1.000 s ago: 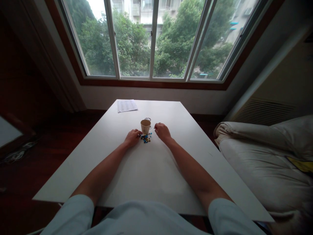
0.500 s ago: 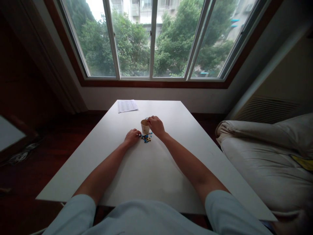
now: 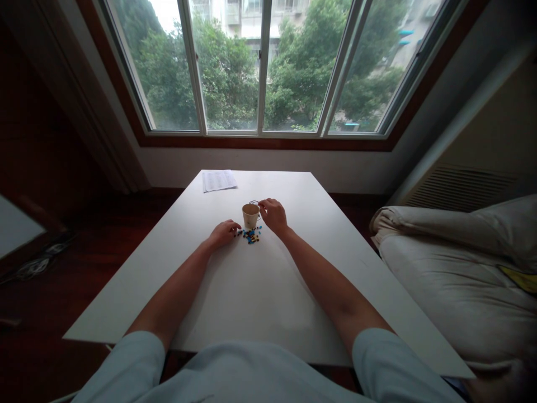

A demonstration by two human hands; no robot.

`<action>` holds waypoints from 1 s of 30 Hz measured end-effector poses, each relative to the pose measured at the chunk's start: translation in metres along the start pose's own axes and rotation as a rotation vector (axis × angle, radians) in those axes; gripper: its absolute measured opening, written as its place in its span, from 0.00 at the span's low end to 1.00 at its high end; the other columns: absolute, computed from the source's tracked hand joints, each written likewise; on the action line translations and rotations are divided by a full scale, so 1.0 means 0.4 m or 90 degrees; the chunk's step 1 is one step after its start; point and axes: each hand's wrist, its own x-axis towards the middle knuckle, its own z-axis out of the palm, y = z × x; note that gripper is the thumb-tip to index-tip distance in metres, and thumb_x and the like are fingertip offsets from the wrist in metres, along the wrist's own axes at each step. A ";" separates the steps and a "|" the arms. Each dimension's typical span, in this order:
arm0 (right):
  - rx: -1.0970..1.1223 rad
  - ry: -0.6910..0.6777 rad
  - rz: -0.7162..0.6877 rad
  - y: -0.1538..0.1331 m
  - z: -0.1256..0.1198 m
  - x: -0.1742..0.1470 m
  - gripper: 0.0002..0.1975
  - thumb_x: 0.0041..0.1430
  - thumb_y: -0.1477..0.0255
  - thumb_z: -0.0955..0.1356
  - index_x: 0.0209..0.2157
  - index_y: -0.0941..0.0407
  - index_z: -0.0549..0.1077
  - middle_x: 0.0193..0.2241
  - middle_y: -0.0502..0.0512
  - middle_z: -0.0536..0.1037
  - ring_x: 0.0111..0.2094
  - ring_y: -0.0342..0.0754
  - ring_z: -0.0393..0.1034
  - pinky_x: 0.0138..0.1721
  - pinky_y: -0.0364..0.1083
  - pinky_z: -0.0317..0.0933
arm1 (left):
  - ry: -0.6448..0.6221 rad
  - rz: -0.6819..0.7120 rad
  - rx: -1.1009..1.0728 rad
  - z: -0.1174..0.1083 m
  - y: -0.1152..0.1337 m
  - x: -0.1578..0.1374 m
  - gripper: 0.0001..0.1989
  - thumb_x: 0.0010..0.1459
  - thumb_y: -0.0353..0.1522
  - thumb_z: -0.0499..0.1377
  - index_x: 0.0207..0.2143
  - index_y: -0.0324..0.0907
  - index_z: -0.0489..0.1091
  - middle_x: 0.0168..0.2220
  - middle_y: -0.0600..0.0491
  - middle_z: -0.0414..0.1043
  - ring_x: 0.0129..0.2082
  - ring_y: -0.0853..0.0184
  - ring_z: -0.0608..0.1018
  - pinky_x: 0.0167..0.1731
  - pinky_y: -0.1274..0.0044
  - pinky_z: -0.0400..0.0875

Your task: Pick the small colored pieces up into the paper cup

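A light cup point(image 3: 250, 216) with a handle on its right side stands upright near the middle of the white table. Small pieces like beads point(image 3: 251, 235), blue, yellow and dark, lie scattered in front of it. My right hand point(image 3: 274, 215) hovers at the cup's right rim, fingers bent and somewhat apart, with nothing visible in them. Left of the pile, my left hand point(image 3: 224, 233) rests low over the table, fingers loosely spread and fingertips close to the outermost pieces. A thin dark loop point(image 3: 253, 202) shows behind the cup. The cup's contents cannot be made out.
Printed paper sheets point(image 3: 219, 180) lie at the table's far left corner. Beyond the white table point(image 3: 293, 313) is a wide window point(image 3: 260, 73). A pale padded sofa point(image 3: 453, 280) stands to the right, and cables point(image 3: 39, 263) lie on the floor at left.
My right hand has moved right, from over the cup's mouth to beside its rim, so the opening shows. My left hand has drawn slightly left, away from the pile.
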 end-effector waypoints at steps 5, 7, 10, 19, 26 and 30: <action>0.038 0.045 0.096 0.067 0.008 -0.034 0.17 0.66 0.75 0.58 0.45 0.59 0.76 0.40 0.60 0.78 0.42 0.51 0.68 0.47 0.46 0.59 | -0.028 0.017 0.035 -0.015 -0.010 -0.005 0.22 0.52 0.24 0.56 0.46 0.47 0.79 0.40 0.52 0.75 0.34 0.68 0.76 0.40 0.78 0.71; 0.045 0.043 0.135 0.093 0.017 -0.051 0.17 0.65 0.75 0.58 0.44 0.58 0.76 0.40 0.59 0.79 0.41 0.51 0.69 0.46 0.46 0.60 | -0.027 0.008 0.043 -0.017 -0.005 -0.009 0.23 0.53 0.27 0.57 0.50 0.47 0.78 0.40 0.52 0.75 0.33 0.69 0.76 0.39 0.78 0.71; 0.064 0.029 0.174 0.130 0.033 -0.076 0.17 0.63 0.74 0.59 0.43 0.57 0.77 0.40 0.58 0.79 0.40 0.50 0.71 0.46 0.46 0.61 | -0.038 0.006 0.050 -0.016 0.005 -0.012 0.22 0.53 0.28 0.58 0.51 0.47 0.77 0.42 0.51 0.75 0.34 0.68 0.77 0.38 0.78 0.71; 0.112 0.000 0.231 0.191 0.086 -0.105 0.16 0.61 0.72 0.61 0.43 0.55 0.78 0.37 0.54 0.81 0.38 0.48 0.73 0.45 0.44 0.63 | -0.024 0.036 0.058 -0.003 0.000 -0.009 0.17 0.55 0.26 0.55 0.42 0.47 0.80 0.39 0.51 0.74 0.34 0.68 0.76 0.39 0.77 0.70; 0.141 -0.011 0.253 0.232 0.115 -0.115 0.16 0.60 0.70 0.62 0.42 0.54 0.79 0.34 0.52 0.81 0.36 0.47 0.73 0.43 0.44 0.64 | -0.012 0.048 0.020 -0.013 0.003 -0.016 0.17 0.54 0.24 0.54 0.39 0.46 0.80 0.39 0.51 0.75 0.37 0.67 0.76 0.40 0.77 0.71; 0.162 0.000 0.270 0.250 0.125 -0.114 0.16 0.59 0.70 0.62 0.42 0.54 0.79 0.34 0.52 0.82 0.36 0.47 0.73 0.42 0.44 0.64 | -0.040 0.047 0.008 -0.014 0.015 -0.019 0.17 0.55 0.27 0.56 0.43 0.47 0.80 0.39 0.52 0.75 0.33 0.69 0.75 0.37 0.78 0.71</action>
